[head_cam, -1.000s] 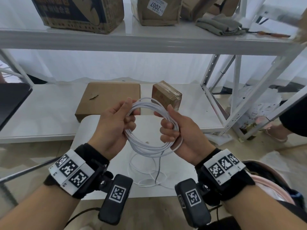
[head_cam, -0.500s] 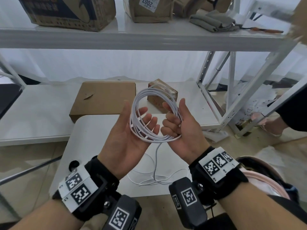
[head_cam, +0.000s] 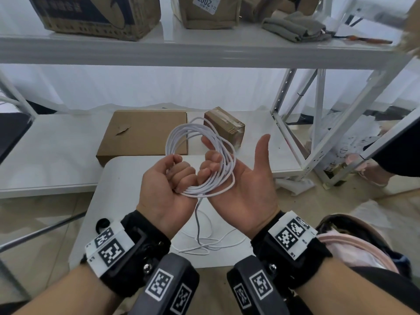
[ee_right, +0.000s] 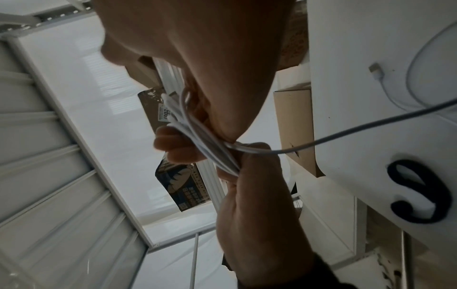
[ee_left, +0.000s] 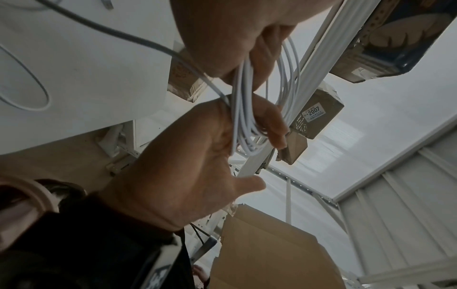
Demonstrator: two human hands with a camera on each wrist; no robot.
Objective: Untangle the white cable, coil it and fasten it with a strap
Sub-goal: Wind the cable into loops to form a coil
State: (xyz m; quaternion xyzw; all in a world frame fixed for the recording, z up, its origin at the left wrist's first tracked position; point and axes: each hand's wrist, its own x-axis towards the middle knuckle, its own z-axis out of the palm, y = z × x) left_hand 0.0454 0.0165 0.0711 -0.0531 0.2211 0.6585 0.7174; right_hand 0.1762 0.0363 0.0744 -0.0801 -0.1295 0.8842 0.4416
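Note:
The white cable [head_cam: 193,135] is wound into a coil of several loops and held upright between both hands above the white table [head_cam: 127,178]. My left hand [head_cam: 179,176], palm up, curls its fingers round the coil's lower left. My right hand [head_cam: 211,164], also palm up, hooks its fingers through the loops, with the thumb sticking out clear of them. A loose tail [head_cam: 198,223] hangs from the coil to slack loops on the table. The bundled strands [ee_left: 243,117] run between both hands in the left wrist view. A black strap [ee_right: 418,191] lies on the table, also visible as the strap [head_cam: 103,223] near the left wrist.
A flat cardboard box [head_cam: 143,133] and a small taped box [head_cam: 227,126] sit on the low shelf behind the table. The white rack upright [head_cam: 293,142] stands to the right. An upper shelf [head_cam: 204,51] carries more boxes. A person's foot [head_cam: 375,173] is at far right.
My left fingers, spread flat under the coil half a second ago, have curled round it. The right thumb has lifted off the coil and now points outward. Both palms have turned further up.

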